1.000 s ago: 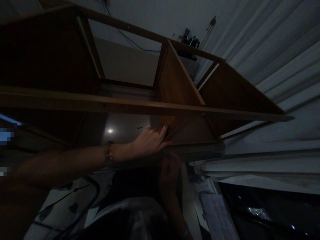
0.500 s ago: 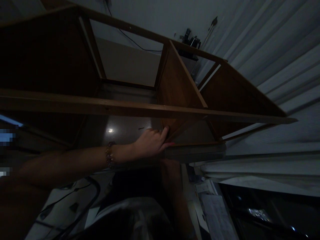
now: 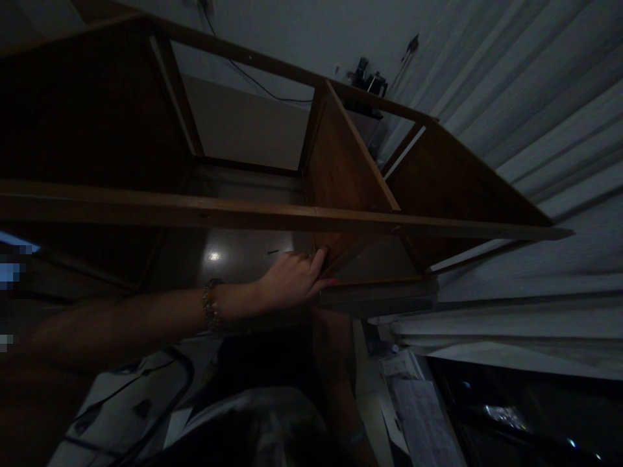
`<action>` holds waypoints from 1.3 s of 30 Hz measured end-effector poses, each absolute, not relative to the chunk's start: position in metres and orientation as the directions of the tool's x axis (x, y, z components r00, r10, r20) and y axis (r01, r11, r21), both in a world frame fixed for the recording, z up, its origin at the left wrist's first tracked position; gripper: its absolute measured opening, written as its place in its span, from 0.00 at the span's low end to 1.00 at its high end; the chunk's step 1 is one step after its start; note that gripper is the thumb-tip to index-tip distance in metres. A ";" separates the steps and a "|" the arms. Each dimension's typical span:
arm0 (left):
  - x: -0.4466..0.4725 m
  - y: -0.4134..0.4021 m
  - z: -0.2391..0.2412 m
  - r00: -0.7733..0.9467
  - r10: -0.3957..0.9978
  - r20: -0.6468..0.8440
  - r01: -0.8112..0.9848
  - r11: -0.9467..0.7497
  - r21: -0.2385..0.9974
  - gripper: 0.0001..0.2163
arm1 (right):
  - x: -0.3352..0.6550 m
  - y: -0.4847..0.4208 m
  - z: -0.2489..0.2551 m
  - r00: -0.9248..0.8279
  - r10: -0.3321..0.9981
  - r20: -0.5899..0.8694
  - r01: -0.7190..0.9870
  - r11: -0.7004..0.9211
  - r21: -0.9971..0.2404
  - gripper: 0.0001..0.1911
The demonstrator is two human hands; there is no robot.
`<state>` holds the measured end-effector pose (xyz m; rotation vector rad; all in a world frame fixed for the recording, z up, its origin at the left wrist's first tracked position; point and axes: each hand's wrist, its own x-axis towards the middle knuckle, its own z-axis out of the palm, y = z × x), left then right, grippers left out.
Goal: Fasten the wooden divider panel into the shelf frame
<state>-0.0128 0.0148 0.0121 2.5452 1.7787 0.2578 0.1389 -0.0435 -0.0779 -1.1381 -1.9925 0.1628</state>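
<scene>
While the cabinet (image 3: 243, 215) stands framed but open-topped, the left hand (image 3: 289, 279) mid-frame grips a post (image 3: 353, 250), the right hand (image 3: 331, 334) below too dim to tell.

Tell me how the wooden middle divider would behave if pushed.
The middle divider looks stiff, its exposed edge running straight. It probably wouldn't tip easily, standing between the front rail and back rail.

We are wearing a chunky beaded bracelet (image 3: 211, 305) on our left wrist (image 3: 231, 300) and a pale bluish band (image 3: 357, 434) on our right forearm (image 3: 344, 407). One left nail (image 3: 333, 282) is showing pink; dark clothes (image 3: 267, 363) are covering our lap.
</scene>
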 end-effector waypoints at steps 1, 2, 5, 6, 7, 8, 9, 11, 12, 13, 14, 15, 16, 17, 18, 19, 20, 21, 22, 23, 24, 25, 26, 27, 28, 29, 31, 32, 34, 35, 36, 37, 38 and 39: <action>-0.013 0.015 0.012 0.335 0.935 0.118 0.930 -0.349 0.117 0.28 | 0.138 -0.043 -0.077 -0.197 0.777 0.597 0.663 0.554 -0.503 0.09; -0.013 0.015 0.012 0.337 0.934 0.119 0.929 -0.350 0.118 0.28 | 0.136 -0.043 -0.076 -0.119 0.790 0.602 0.662 0.515 -0.545 0.09; -0.013 0.015 0.012 0.338 0.930 0.142 0.929 -0.354 0.110 0.28 | 0.129 -0.045 -0.069 0.095 0.848 0.521 0.582 0.377 -0.720 0.11; -0.013 0.015 0.012 0.337 0.930 0.149 0.929 -0.354 0.106 0.28 | 0.126 -0.047 -0.067 0.136 0.883 0.450 0.523 0.322 -0.789 0.12; -0.013 0.015 0.012 0.338 0.929 0.151 0.930 -0.354 0.102 0.28 | 0.124 -0.049 -0.064 0.161 0.916 0.368 0.453 0.262 -0.852 0.13; -0.013 0.014 0.012 0.339 0.929 0.149 0.929 -0.355 0.100 0.28 | 0.121 -0.051 -0.062 0.175 0.942 0.286 0.385 0.202 -0.901 0.14; -0.013 0.014 0.013 0.339 0.929 0.146 0.930 -0.355 0.097 0.28 | 0.120 -0.053 -0.060 0.180 0.959 0.220 0.330 0.152 -0.932 0.14; -0.013 0.013 0.014 0.336 0.932 0.139 0.932 -0.350 0.096 0.28 | 0.119 -0.054 -0.059 0.151 0.975 0.161 0.293 0.111 -0.950 0.14; -0.013 0.013 0.014 0.332 0.933 0.137 0.933 -0.346 0.098 0.28 | 0.119 -0.054 -0.059 0.125 0.978 0.168 0.310 0.122 -0.943 0.13; -0.013 0.013 0.015 0.327 0.935 0.138 0.934 -0.342 0.101 0.28 | 0.121 -0.054 -0.059 0.096 0.977 0.192 0.342 0.149 -0.928 0.13; -0.013 0.013 0.015 0.326 0.935 0.139 0.934 -0.341 0.104 0.28 | 0.124 -0.053 -0.061 0.070 0.972 0.226 0.379 0.184 -0.907 0.12; -0.013 0.013 0.015 0.327 0.935 0.140 0.934 -0.342 0.105 0.27 | 0.127 -0.051 -0.063 0.048 0.962 0.267 0.418 0.223 -0.880 0.12; -0.012 0.013 0.015 0.329 0.934 0.139 0.933 -0.344 0.103 0.27 | 0.131 -0.050 -0.066 0.030 0.950 0.311 0.459 0.263 -0.849 0.12; -0.012 0.014 0.015 0.330 0.934 0.139 0.934 -0.344 0.098 0.28 | 0.135 -0.048 -0.069 0.017 0.933 0.361 0.501 0.305 -0.810 0.11; -0.012 0.014 0.015 0.330 0.933 0.140 0.935 -0.344 0.091 0.28 | 0.140 -0.047 -0.072 -0.017 0.913 0.407 0.546 0.349 -0.761 0.10; -0.012 0.014 0.014 0.331 0.933 0.142 0.935 -0.345 0.083 0.28 | 0.144 -0.046 -0.074 -0.057 0.893 0.447 0.587 0.391 -0.708 0.08; -0.012 0.014 0.014 0.331 0.932 0.146 0.935 -0.345 0.078 0.28 | 0.147 -0.045 -0.076 -0.111 0.873 0.476 0.626 0.433 -0.648 0.06; -0.012 0.014 0.014 0.332 0.931 0.150 0.935 -0.346 0.077 0.28 | 0.150 -0.044 -0.077 -0.162 0.853 0.497 0.660 0.468 -0.588 0.05; -0.012 0.014 0.014 0.335 0.930 0.153 0.934 -0.349 0.079 0.28 | 0.152 -0.044 -0.077 -0.204 0.835 0.512 0.689 0.494 -0.531 0.04; -0.012 0.014 0.014 0.336 0.929 0.154 0.933 -0.351 0.082 0.28 | 0.153 -0.044 -0.076 -0.237 0.820 0.521 0.713 0.511 -0.480 0.05; -0.012 0.014 0.014 0.336 0.930 0.151 0.933 -0.350 0.085 0.28 | 0.154 -0.044 -0.073 -0.255 0.810 0.528 0.734 0.518 -0.440 0.06; -0.012 0.014 0.014 0.334 0.931 0.146 0.933 -0.349 0.087 0.28 | 0.153 -0.045 -0.071 -0.261 0.805 0.533 0.748 0.518 -0.415 0.07; -0.012 0.014 0.014 0.330 0.934 0.139 0.935 -0.344 0.087 0.28 | 0.153 -0.045 -0.068 -0.259 0.806 0.533 0.755 0.513 -0.409 0.07; -0.012 0.014 0.014 0.326 0.936 0.131 0.937 -0.338 0.085 0.28 | 0.151 -0.046 -0.065 -0.249 0.815 0.524 0.756 0.502 -0.421 0.08; -0.012 0.014 0.014 0.322 0.939 0.124 0.939 -0.333 0.082 0.29 | 0.150 -0.047 -0.062 -0.230 0.832 0.504 0.752 0.481 -0.452 0.08; -0.012 0.014 0.015 0.318 0.940 0.121 0.941 -0.329 0.081 0.29 | 0.149 -0.047 -0.061 -0.199 0.856 0.478 0.743 0.450 -0.496 0.08; -0.012 0.014 0.015 0.317 0.941 0.121 0.941 -0.328 0.086 0.28 | 0.146 -0.048 -0.063 -0.120 0.897 0.426 0.710 0.377 -0.594 0.06; -0.012 0.014 0.015 0.320 0.939 0.123 0.939 -0.332 0.092 0.28 | 0.145 -0.048 -0.065 -0.087 0.907 0.412 0.688 0.353 -0.634 0.07; -0.013 0.013 0.015 0.331 0.935 0.129 0.933 -0.344 0.103 0.28 | 0.142 -0.049 -0.070 -0.051 0.907 0.417 0.639 0.351 -0.684 0.12; -0.013 0.013 0.015 0.334 0.933 0.132 0.932 -0.348 0.104 0.28 | 0.140 -0.049 -0.072 -0.045 0.905 0.424 0.613 0.360 -0.703 0.13; -0.013 0.013 0.015 0.333 0.933 0.136 0.932 -0.347 0.101 0.28 | 0.137 -0.050 -0.072 -0.037 0.908 0.416 0.580 0.359 -0.731 0.13; -0.013 0.013 0.014 0.331 0.933 0.140 0.934 -0.345 0.097 0.28 | 0.134 -0.051 -0.071 -0.024 0.921 0.389 0.538 0.340 -0.771 0.14; -0.014 0.013 0.013 0.329 0.934 0.142 0.935 -0.343 0.092 0.28 | 0.129 -0.053 -0.069 -0.006 0.939 0.345 0.487 0.304 -0.819 0.14; -0.014 0.013 0.013 0.329 0.934 0.142 0.935 -0.343 0.090 0.28 | 0.125 -0.054 -0.066 0.016 0.964 0.266 0.414 0.236 -0.879 0.15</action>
